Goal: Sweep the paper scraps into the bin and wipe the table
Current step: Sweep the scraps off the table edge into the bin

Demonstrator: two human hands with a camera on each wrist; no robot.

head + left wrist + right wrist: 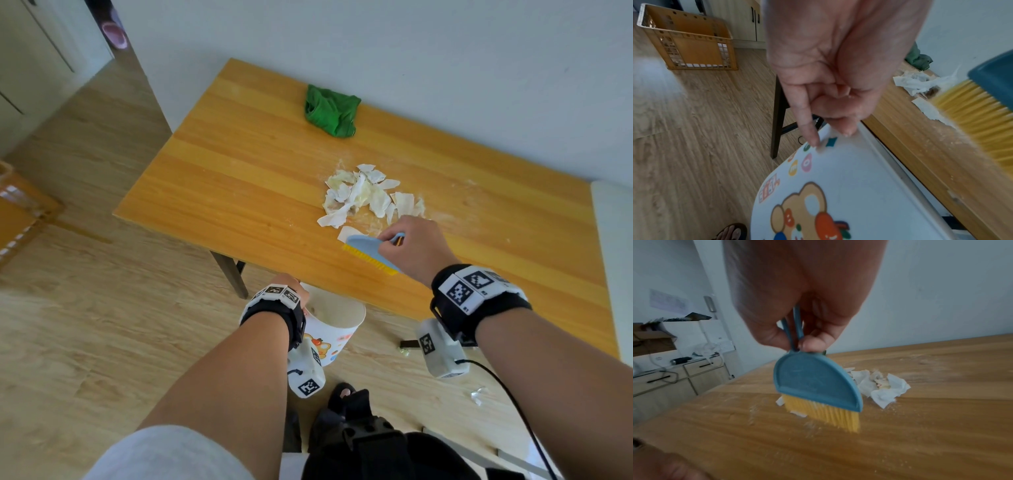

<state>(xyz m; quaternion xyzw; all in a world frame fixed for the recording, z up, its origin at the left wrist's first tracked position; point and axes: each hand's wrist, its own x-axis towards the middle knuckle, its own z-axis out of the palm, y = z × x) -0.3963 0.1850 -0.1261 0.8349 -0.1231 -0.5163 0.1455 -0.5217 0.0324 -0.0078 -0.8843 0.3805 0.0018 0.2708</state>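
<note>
The paper scraps (366, 197) lay in a loose white heap on the wooden surface (239, 178), toward its near edge, amid fine crumbs and dust. Just in front of the heap stood a small brush (371, 253) with a blue back and yellow bristles, the bristles resting on the surface and touching one stray scrap. The right hand (416, 248) gripped the brush by its thin looped handle, its fingers (813, 340) clamped round the loop. Below the near edge of the surface, the bin (337, 322), white with cartoon prints, was held up against the edge by the left hand (289, 289); its fingers (807, 129) were closed on the rim, pinching it. A crumpled green cloth (330, 111) lay well apart, by the wall. An orange crate (688, 42) stood on the floor.
</note>
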